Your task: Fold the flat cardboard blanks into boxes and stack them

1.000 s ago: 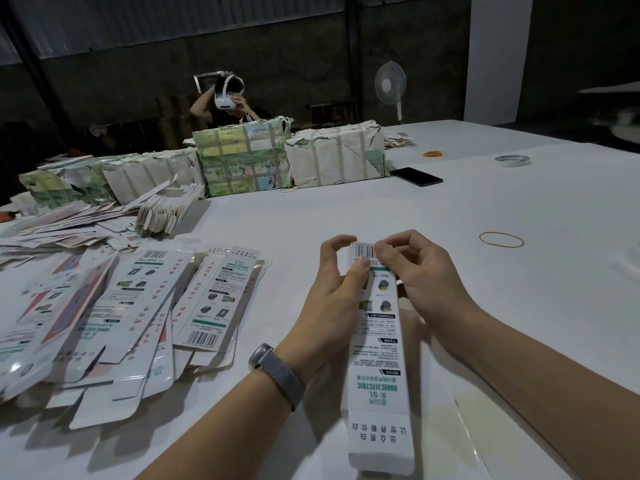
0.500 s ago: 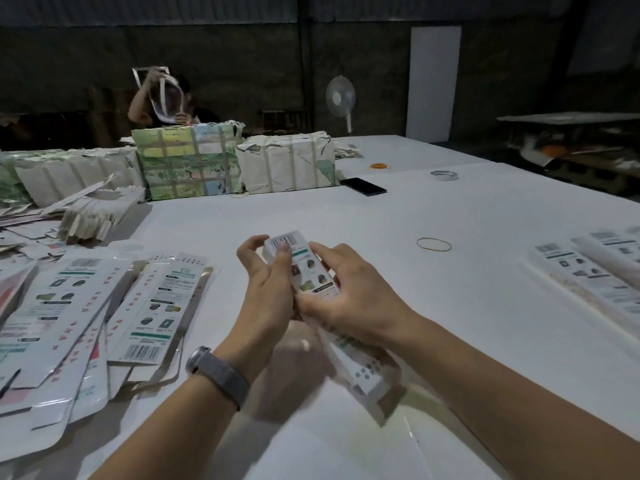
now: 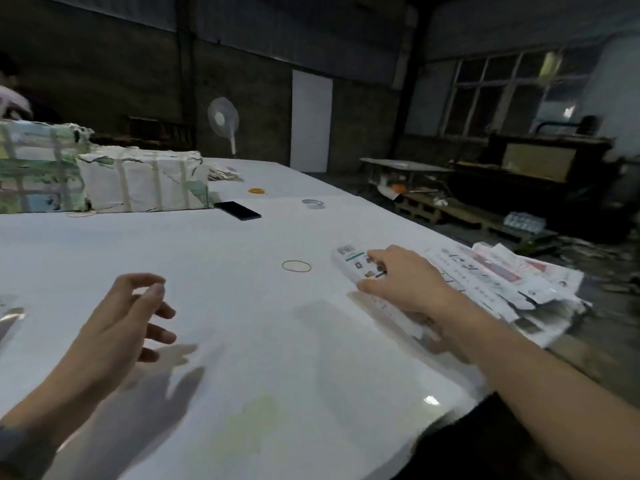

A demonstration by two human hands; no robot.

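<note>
1. The right hand [image 3: 405, 285] was shown gripping a folded box [image 3: 360, 271], a long narrow white carton printed with a barcode and green band at its far end. The fingers were curled over the top face and the thumb was pressed against the near edge.
2. The folded box was held low over the right part of the white table [image 3: 242, 341]; whether it touched the surface could not be told. Its near end was hidden beneath the wrist.
3. Just beside the box, toward the table's right edge, a stack of finished boxes [image 3: 502, 278] was seen, laid in a loose, uneven heap.
4. The left hand [image 3: 121, 327] was held above the near-left part of the table, holding nothing. Its fingers were loosely curled and slightly spread, the thumb tip close to the index fingertip; a shadow was cast beneath it.
5. A yellow rubber band [image 3: 296, 266] was seen lying flat on the table, just left of the box's far end and apart from it.
6. Farther back, a black phone [image 3: 237, 210], a tape roll [image 3: 313, 203] and an orange rubber band [image 3: 256, 191] were laid on the table.
7. At the far left, two strapped paper-wrapped bundles [image 3: 138, 185] were set side by side.
8. A white pedestal fan [image 3: 223, 119] was seen behind the table, against the dark wall.
</note>
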